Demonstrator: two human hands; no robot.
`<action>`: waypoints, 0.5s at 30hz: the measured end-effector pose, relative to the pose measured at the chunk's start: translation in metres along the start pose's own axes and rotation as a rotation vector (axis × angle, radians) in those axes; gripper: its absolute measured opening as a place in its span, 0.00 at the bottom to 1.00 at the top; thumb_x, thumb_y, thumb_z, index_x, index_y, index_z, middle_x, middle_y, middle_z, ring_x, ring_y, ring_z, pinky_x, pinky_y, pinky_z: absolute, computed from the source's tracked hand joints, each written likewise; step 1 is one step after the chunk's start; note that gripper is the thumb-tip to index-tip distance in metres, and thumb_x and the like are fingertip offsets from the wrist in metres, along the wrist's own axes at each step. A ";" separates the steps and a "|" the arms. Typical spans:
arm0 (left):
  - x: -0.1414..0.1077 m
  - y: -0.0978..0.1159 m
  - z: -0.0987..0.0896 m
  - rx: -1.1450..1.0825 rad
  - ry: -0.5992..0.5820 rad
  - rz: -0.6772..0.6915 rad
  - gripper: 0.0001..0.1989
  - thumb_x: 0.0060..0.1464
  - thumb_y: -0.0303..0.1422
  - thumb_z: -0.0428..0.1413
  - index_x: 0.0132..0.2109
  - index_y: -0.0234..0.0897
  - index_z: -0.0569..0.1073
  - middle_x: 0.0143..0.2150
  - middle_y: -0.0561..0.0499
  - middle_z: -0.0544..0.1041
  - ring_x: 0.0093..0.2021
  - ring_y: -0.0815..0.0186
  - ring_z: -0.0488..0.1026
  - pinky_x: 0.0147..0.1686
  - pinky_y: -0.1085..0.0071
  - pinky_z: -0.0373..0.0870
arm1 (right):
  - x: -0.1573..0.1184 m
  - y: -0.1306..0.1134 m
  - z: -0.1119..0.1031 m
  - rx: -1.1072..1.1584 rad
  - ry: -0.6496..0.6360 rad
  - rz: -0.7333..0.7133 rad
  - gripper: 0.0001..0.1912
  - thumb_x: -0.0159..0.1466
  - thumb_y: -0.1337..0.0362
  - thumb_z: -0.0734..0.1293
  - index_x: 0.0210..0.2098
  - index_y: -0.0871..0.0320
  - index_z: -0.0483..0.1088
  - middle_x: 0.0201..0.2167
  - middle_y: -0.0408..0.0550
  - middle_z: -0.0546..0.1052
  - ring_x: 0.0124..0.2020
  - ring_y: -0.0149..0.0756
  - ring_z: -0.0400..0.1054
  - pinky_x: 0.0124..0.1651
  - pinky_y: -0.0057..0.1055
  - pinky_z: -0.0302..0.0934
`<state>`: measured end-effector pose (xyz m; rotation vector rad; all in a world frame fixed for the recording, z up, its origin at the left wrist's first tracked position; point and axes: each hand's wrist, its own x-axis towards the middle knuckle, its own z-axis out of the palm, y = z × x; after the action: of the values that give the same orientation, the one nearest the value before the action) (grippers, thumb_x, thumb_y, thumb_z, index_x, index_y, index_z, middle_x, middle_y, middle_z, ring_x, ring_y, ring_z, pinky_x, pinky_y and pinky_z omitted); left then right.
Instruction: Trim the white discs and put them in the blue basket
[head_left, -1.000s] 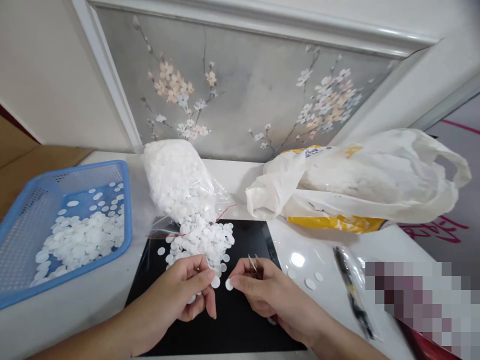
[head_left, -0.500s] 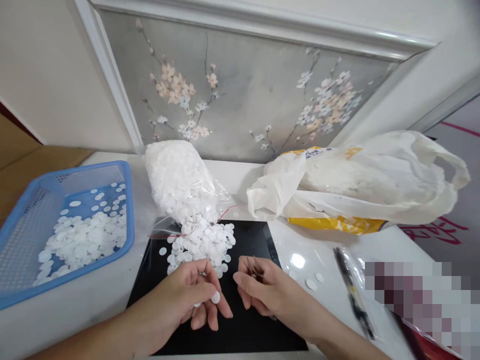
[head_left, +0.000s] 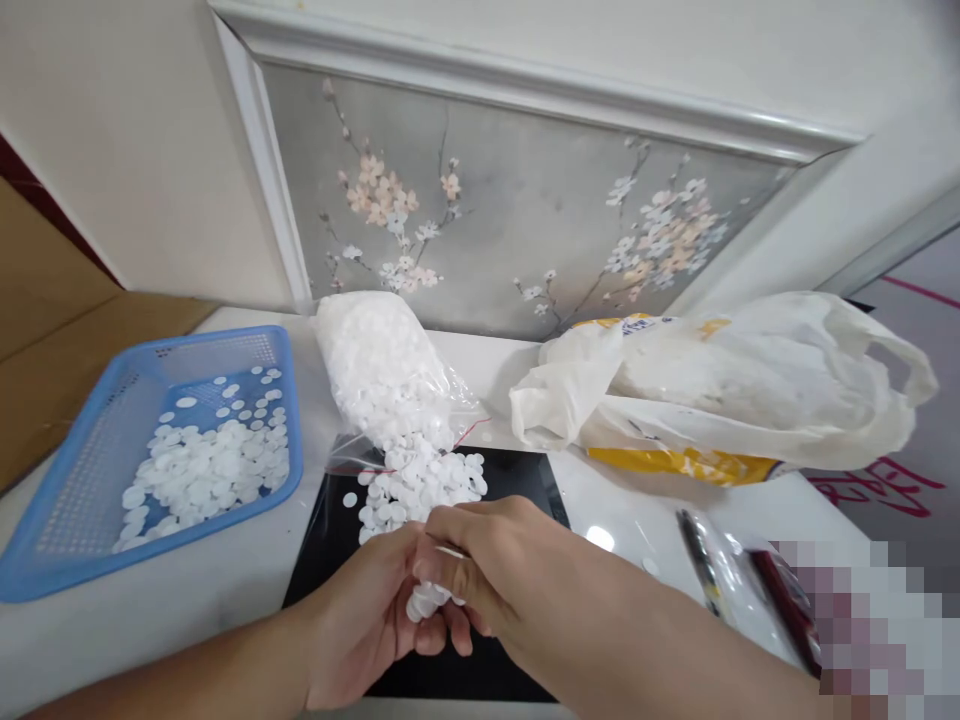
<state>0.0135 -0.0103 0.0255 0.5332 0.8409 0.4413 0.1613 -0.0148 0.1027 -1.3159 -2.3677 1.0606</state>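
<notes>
My left hand [head_left: 375,610] is curled around a small cluster of white discs [head_left: 429,600] over the black mat [head_left: 480,680]. My right hand [head_left: 517,570] lies across the left one, fingers bent, its thumb close to the discs. A sliver of a small metal tool [head_left: 451,550] shows between the right fingers; the rest is hidden. Just beyond the hands, a heap of white discs [head_left: 420,485] spills onto the mat from a clear plastic bag [head_left: 375,350].
On the left, a blue plastic basket [head_left: 296,420] holds many white discs. A white and yellow carrier bag [head_left: 720,390] lies at the back right. Pens [head_left: 701,560] in clear wrapping lie on the right, beside a blurred patch. A floral panel [head_left: 510,200] stands behind.
My right hand has moved left onto my left hand, largely covering its two-pronged metal tool. More discs now show in my left hand. The view has shifted, so the scene sits farther right.
</notes>
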 end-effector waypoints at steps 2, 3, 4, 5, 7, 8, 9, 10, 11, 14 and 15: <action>0.001 -0.002 -0.002 0.007 0.001 -0.003 0.17 0.53 0.37 0.47 0.29 0.30 0.75 0.26 0.45 0.77 0.24 0.71 0.70 0.22 0.79 0.56 | 0.000 0.000 -0.001 -0.041 0.048 -0.043 0.14 0.69 0.68 0.58 0.28 0.56 0.68 0.23 0.43 0.74 0.24 0.33 0.70 0.25 0.26 0.57; 0.001 -0.004 -0.002 0.013 0.005 -0.003 0.17 0.53 0.38 0.47 0.30 0.30 0.75 0.27 0.45 0.78 0.24 0.71 0.70 0.22 0.79 0.56 | -0.001 0.000 -0.003 -0.024 0.058 -0.036 0.14 0.70 0.68 0.58 0.28 0.56 0.67 0.22 0.43 0.74 0.25 0.33 0.70 0.25 0.26 0.57; 0.001 -0.004 -0.002 0.024 0.011 -0.008 0.17 0.54 0.38 0.47 0.32 0.31 0.75 0.27 0.45 0.77 0.24 0.70 0.70 0.22 0.79 0.56 | -0.001 0.001 -0.006 0.013 0.062 -0.013 0.15 0.70 0.68 0.57 0.28 0.55 0.66 0.22 0.42 0.74 0.25 0.33 0.70 0.26 0.26 0.57; 0.001 -0.004 -0.002 0.033 0.021 -0.016 0.16 0.54 0.39 0.48 0.31 0.32 0.74 0.25 0.46 0.76 0.23 0.71 0.69 0.21 0.78 0.54 | -0.001 0.003 -0.008 0.055 0.072 0.021 0.14 0.70 0.69 0.56 0.29 0.55 0.67 0.22 0.41 0.73 0.24 0.32 0.69 0.25 0.25 0.57; -0.005 0.003 0.000 0.091 0.033 -0.010 0.17 0.54 0.43 0.50 0.26 0.35 0.69 0.19 0.54 0.68 0.18 0.73 0.59 0.19 0.77 0.49 | -0.001 0.011 -0.013 0.105 0.153 0.093 0.12 0.69 0.69 0.56 0.33 0.55 0.68 0.20 0.39 0.71 0.20 0.30 0.66 0.24 0.25 0.55; -0.010 0.011 0.000 0.160 0.056 0.020 0.19 0.54 0.46 0.52 0.23 0.37 0.65 0.16 0.57 0.62 0.17 0.74 0.53 0.19 0.76 0.45 | -0.002 0.017 -0.015 0.090 0.227 0.129 0.12 0.69 0.67 0.56 0.34 0.55 0.68 0.18 0.38 0.67 0.19 0.29 0.62 0.23 0.25 0.52; -0.017 0.022 0.000 0.287 0.077 0.073 0.23 0.54 0.50 0.52 0.20 0.40 0.59 0.15 0.61 0.54 0.16 0.74 0.46 0.18 0.75 0.42 | -0.002 0.025 -0.015 0.060 0.311 0.159 0.12 0.69 0.64 0.56 0.33 0.54 0.68 0.18 0.37 0.64 0.19 0.30 0.59 0.22 0.25 0.50; -0.026 0.037 -0.002 0.487 0.159 0.173 0.26 0.55 0.54 0.49 0.19 0.41 0.56 0.16 0.61 0.51 0.17 0.73 0.45 0.19 0.74 0.42 | -0.003 0.034 -0.014 0.051 0.364 0.186 0.14 0.70 0.61 0.55 0.31 0.54 0.67 0.17 0.37 0.61 0.19 0.30 0.57 0.22 0.26 0.48; -0.035 0.053 -0.006 0.745 0.286 0.278 0.26 0.56 0.54 0.48 0.20 0.41 0.57 0.17 0.60 0.53 0.18 0.72 0.49 0.21 0.73 0.46 | -0.004 0.044 -0.012 0.070 0.378 0.217 0.17 0.70 0.58 0.54 0.29 0.54 0.66 0.18 0.37 0.59 0.19 0.30 0.55 0.23 0.26 0.47; -0.063 0.104 -0.030 1.505 0.871 0.380 0.19 0.60 0.47 0.45 0.27 0.41 0.67 0.20 0.56 0.64 0.23 0.65 0.61 0.27 0.71 0.50 | -0.005 0.073 0.000 0.220 0.320 0.307 0.16 0.70 0.57 0.54 0.29 0.55 0.65 0.21 0.37 0.58 0.21 0.29 0.52 0.23 0.26 0.46; -0.070 0.117 -0.042 1.640 0.996 0.336 0.17 0.61 0.44 0.45 0.31 0.40 0.70 0.22 0.55 0.67 0.25 0.63 0.63 0.30 0.70 0.53 | -0.006 0.080 0.005 0.303 0.245 0.327 0.15 0.70 0.57 0.54 0.32 0.55 0.66 0.20 0.36 0.56 0.21 0.29 0.51 0.23 0.26 0.46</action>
<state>-0.0796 0.0533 0.1131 2.0824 2.0532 0.2029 0.2133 0.0048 0.0447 -1.6384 -1.7751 1.2055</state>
